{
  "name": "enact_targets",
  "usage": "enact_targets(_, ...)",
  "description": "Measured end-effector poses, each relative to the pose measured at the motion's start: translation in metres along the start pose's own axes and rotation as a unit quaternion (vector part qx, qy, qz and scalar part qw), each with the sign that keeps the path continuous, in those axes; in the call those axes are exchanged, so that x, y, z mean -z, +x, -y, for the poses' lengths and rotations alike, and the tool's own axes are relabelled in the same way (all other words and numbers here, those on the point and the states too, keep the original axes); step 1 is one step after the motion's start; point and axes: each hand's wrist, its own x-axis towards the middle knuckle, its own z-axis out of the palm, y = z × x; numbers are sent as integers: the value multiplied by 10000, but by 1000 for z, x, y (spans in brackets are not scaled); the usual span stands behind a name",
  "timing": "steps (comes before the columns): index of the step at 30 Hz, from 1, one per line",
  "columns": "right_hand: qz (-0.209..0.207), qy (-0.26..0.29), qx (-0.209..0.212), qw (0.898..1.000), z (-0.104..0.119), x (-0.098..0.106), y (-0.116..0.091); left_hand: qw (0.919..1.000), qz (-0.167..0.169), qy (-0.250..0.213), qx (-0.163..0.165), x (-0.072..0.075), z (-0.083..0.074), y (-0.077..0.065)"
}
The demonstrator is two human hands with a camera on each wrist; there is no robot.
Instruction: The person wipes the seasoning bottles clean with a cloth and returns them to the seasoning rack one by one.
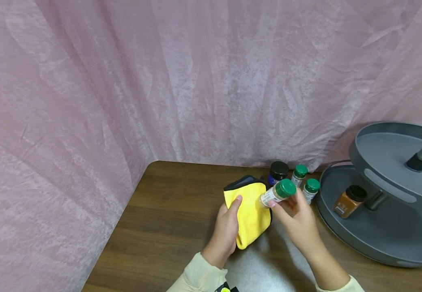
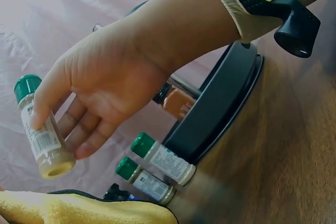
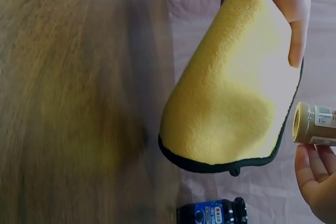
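A folded yellow cloth (image 1: 252, 211) with a dark edge is gripped by my left hand (image 1: 227, 229), thumb lying over its face. My right hand (image 1: 300, 221) pinches a spice bottle (image 1: 274, 194) with a green cap and white label, tilted above the table. In the left wrist view this bottle (image 2: 42, 135) shows a tan base, with the thumb on its front. The bottle's base points at the cloth in the head view; in the right wrist view a gap shows between the bottle (image 3: 320, 124) and the cloth (image 3: 226, 93).
Two more green-capped bottles (image 1: 299, 174) and a black-lidded jar (image 1: 278, 172) stand at the back of the wooden table (image 1: 171, 202). To the right is a grey two-tier round rack (image 1: 371, 239), an orange-brown jar (image 1: 347, 202) on its lower tier. A pink curtain (image 1: 203, 81) hangs behind.
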Motion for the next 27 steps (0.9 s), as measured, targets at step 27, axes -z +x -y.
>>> enact_targets(27,-404,-1040,83,9937,-4,57,-11,10000,-76,-15,-33,3,1,4)
